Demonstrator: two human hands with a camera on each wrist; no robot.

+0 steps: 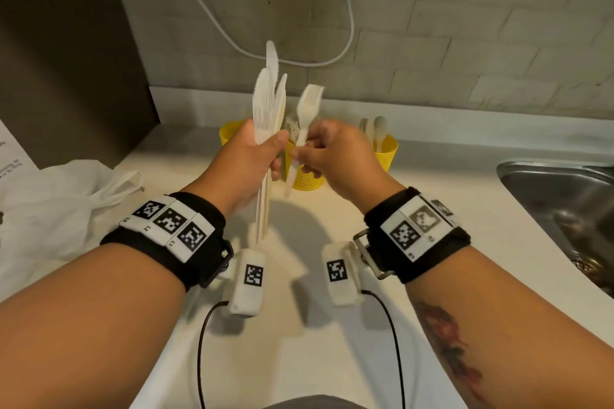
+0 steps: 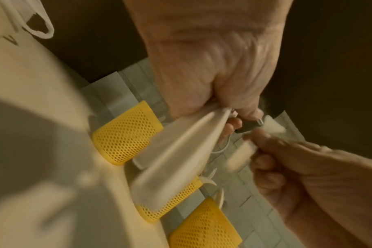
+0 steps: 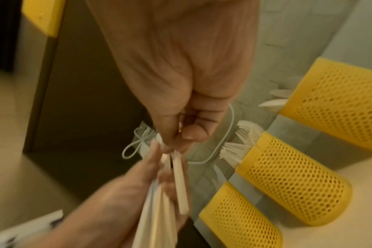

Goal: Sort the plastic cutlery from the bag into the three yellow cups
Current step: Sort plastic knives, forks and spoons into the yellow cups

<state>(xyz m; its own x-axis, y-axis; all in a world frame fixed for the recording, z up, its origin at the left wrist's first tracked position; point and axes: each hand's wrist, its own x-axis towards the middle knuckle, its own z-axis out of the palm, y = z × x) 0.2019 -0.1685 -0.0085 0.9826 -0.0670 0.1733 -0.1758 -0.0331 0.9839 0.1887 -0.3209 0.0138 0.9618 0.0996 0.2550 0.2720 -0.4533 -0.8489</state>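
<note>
My left hand (image 1: 252, 156) grips a bundle of white plastic knives (image 1: 269, 103) upright above the counter; the blurred handles (image 2: 181, 151) stick out below the fist. My right hand (image 1: 327, 153) pinches one white fork (image 1: 309, 109) by its handle (image 3: 179, 181), right beside the bundle. Three yellow mesh cups stand in a row at the back: the left cup (image 1: 229, 133) is mostly hidden behind my left hand, the middle cup (image 1: 307, 178) holds forks, the right cup (image 1: 387, 151) holds spoons. In the right wrist view, fork tines (image 3: 238, 151) poke out of the middle cup (image 3: 287, 184).
A crumpled white plastic bag (image 1: 56, 206) lies on the counter at the left. A steel sink (image 1: 571, 209) is set into the counter at the right. A white cable (image 1: 349, 26) hangs on the brick wall. A dark panel (image 1: 66, 43) stands at the back left.
</note>
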